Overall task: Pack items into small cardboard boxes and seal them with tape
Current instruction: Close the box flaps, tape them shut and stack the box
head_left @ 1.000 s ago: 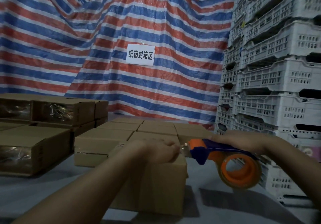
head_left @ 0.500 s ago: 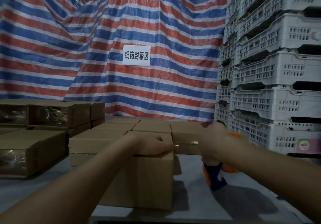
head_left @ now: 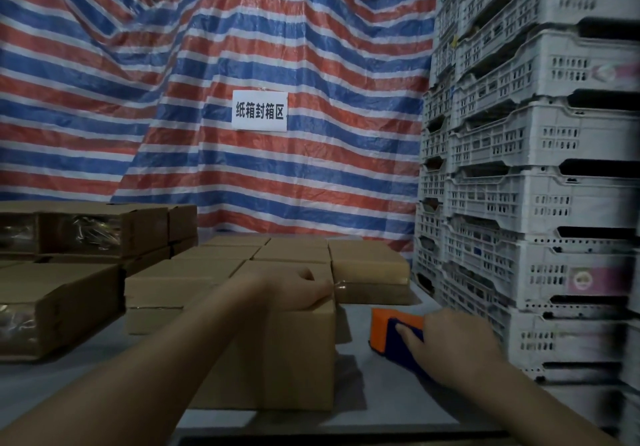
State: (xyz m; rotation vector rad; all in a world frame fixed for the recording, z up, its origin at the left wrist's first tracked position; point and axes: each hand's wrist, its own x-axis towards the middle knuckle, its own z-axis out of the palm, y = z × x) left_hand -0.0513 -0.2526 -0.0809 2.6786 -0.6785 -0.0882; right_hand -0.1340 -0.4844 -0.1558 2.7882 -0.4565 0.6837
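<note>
**Box held down, tape dispenser resting on the surface**

The left hand [head_left: 298,288] lies on top of the nearest cardboard box [head_left: 277,352], at its far right edge, with the fingers [head_left: 320,290] bent over the top; whether they press a strip of tape or only the cardboard cannot be told in the dim light. This box stands on the grey surface [head_left: 381,407], at the front and centre of the view, its top flaps closed.

The right hand [head_left: 446,345] rests on the orange and blue tape dispenser [head_left: 394,335], which sits on the surface just to the right of the box. Its fingers [head_left: 408,336] lie close together over the blue part of the dispenser; the thumb is hidden, so the grip itself cannot be judged.

Behind the held box, a block of closed boxes [head_left: 294,253] stands in rows, touching one another. The rightmost of them [head_left: 370,279] shows a shiny tape band on its near face. To the left, further boxes [head_left: 62,303] are stacked in two layers. White plastic crates [head_left: 540,203] are stacked high on the right. A striped red, white and blue tarpaulin [head_left: 294,175] hangs at the back and carries a white paper sign [head_left: 259,111].
</note>
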